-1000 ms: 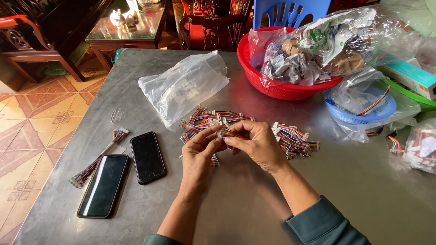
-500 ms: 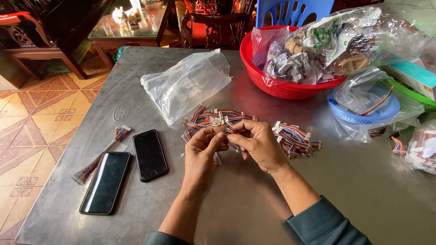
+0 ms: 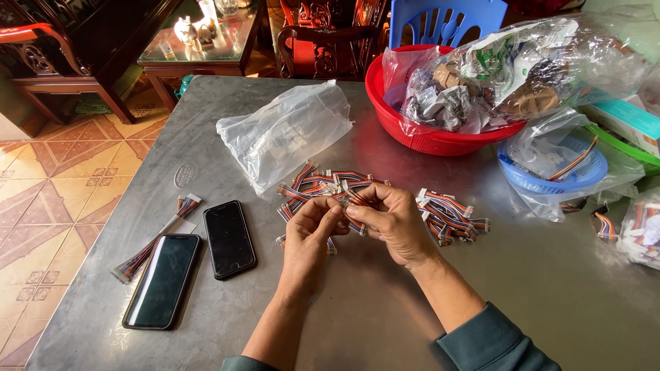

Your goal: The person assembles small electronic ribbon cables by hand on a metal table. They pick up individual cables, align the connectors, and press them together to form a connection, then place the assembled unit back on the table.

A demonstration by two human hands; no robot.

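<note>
Both hands [image 3: 357, 223] — fingers [image 3: 335, 214] pinching short ribbon cable [image 3: 355, 200] between fingertips

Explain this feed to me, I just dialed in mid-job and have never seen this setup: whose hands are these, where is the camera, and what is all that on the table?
There is no machine here. The one view comes from a camera worn on a person's head, looking down at their own bare hands over a grey metal table.

The left hand and right hand meet at the middle and pinch a short multicoloured wire lead between the fingertips. Just behind them lies a loose pile of similar leads, with a second pile to the right.

Left of the hands lie two dark phones, screens off, and a longer ribbon cable. Farther back is a clear plastic bag, a red basin stuffed with bagged items, and a blue basket inside another clear bag.
</note>
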